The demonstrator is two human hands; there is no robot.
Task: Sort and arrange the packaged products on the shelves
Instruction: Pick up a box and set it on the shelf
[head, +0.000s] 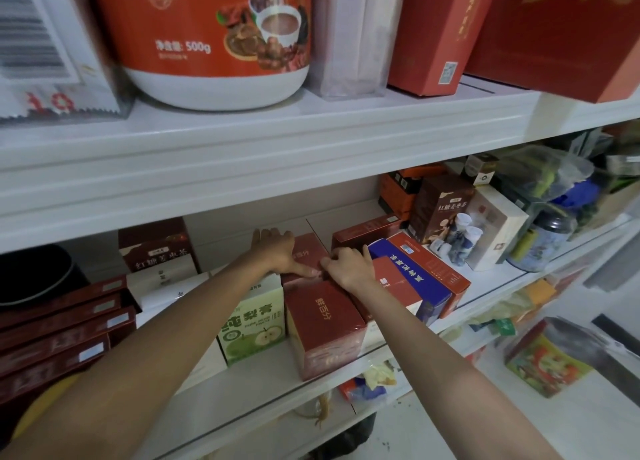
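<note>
White shelves [263, 137], sorting looked partway: rear red box [308, 251] sat near centre with the left hand [277, 251] flat on it, front red box [322, 317] lined up at 6 o'clock, blue box [408, 276] askew at 4 o'clock. Right hand [349, 269] was curled, its grip hidden. Flat-box stack [62, 328] at 8 o'clock was cut off.

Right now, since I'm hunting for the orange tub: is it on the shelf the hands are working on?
No, the orange tub stands on the shelf above the left hand and right hand.
</note>
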